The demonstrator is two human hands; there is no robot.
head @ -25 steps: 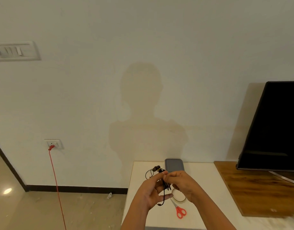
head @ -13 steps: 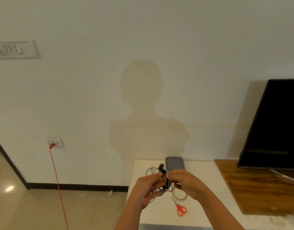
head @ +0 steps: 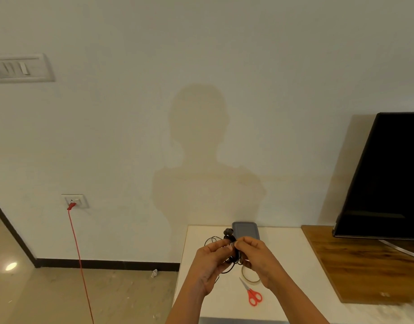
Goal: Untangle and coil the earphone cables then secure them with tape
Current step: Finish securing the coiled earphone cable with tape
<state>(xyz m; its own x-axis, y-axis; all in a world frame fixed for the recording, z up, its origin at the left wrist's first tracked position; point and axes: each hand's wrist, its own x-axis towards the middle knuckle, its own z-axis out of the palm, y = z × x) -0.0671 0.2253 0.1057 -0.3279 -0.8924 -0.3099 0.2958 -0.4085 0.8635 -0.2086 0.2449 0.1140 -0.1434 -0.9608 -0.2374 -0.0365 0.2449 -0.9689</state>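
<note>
Television (head: 386, 178): a dark screen is seen at the far right, stood on a wooden board (head: 365, 265); it is not involved in the work.
Table (head: 287, 244): a white top, above which the work is held, near and right of centre.
Left hand (head: 208, 265): raised above the table, fingers curled, with the earphone cables pinched at the fingertips.
Right hand (head: 259, 260): raised just right of the left hand, fingertips closed on the same bundle.
Grey case (head: 247, 231): laid at the table's far edge, beyond the hands.
Scissors (head: 250, 292): red-handled, left lying on the table near the right wrist, not being used.
Tape roll (head: 250, 280): lying flat under the right hand, partly hidden; no strip is seen pulled off.
Earphone cables (head: 235, 254): held between both hands as a loose black bunch, with stray loops to the left and an earbud (head: 228, 231) sticking up at the far side.
Progress: untangling or early coiling is judged to be in hand; a tidy coil, cutting and taping are judged still to be done.
</note>
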